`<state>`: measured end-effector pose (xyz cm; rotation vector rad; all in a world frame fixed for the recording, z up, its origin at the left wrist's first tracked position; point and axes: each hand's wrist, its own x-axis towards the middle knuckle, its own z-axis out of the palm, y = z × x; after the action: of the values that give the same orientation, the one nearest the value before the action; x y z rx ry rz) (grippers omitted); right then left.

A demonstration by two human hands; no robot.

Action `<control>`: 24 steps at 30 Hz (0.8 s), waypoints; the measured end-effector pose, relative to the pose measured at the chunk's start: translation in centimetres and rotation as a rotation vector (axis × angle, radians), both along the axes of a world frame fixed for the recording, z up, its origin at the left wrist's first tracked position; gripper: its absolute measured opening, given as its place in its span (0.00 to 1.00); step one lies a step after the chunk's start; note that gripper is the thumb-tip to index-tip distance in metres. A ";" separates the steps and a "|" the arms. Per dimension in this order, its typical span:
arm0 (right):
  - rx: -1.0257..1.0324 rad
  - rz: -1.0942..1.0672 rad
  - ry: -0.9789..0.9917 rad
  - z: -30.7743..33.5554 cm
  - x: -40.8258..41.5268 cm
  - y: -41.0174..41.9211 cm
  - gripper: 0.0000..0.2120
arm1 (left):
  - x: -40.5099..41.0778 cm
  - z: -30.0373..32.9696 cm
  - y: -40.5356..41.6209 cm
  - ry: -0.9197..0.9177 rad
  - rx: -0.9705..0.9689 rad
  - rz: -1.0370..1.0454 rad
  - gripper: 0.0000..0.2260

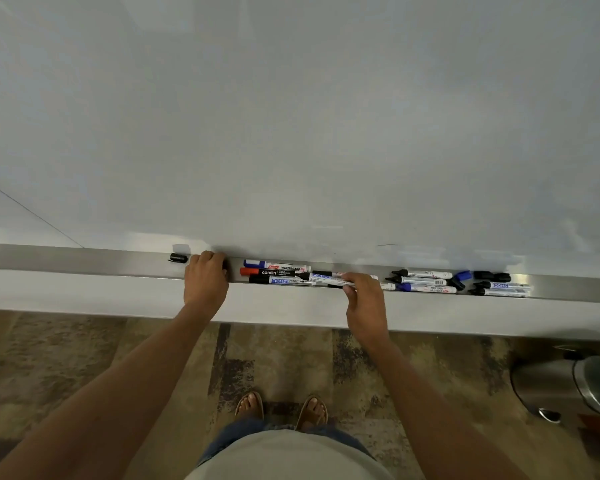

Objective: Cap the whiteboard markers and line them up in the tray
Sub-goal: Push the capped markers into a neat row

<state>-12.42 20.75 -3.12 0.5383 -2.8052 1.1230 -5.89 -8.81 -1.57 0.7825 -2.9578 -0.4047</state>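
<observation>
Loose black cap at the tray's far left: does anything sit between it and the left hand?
Nothing visible. The black cap lies alone on the tray, just left of the left hand, with bare metal between them. The capped markers lie on the hand's other side.

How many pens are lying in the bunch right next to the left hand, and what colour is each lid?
Blue-capped white whiteboard marker: 1
Red-capped marker with a black camlin label: 1
Black-capped white DOMS marker: 1
Total: 3
Not counted: the white marker that the right hand pinches.
</observation>
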 end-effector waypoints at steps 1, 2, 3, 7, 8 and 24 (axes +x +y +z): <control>0.003 0.004 -0.002 0.0 0.2 -0.1 0.08 | 0.0 0.0 -0.1 0.000 0.011 0.001 0.06; 0.005 0.009 -0.004 0.0 0.3 -0.2 0.08 | 0.0 0.1 -0.3 0.006 0.027 0.004 0.05; 0.005 0.014 -0.004 0.0 0.4 -0.3 0.08 | 0.0 0.1 -0.3 0.020 0.053 0.012 0.05; 0.012 0.020 -0.004 -0.1 0.8 -1.1 0.08 | 0.5 0.3 0.1 0.172 0.302 0.139 0.07; 0.013 0.022 0.001 -0.1 0.9 -1.3 0.07 | 0.6 0.4 0.4 0.227 0.395 0.168 0.08; 0.006 0.045 0.016 0.9 2.4 -4.7 0.07 | 2.1 1.3 3.3 0.481 1.525 0.372 0.07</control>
<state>-10.01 16.04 -2.26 0.6117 -2.7977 1.1133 -3.84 -5.47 -0.27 0.9680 -1.5488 -2.3726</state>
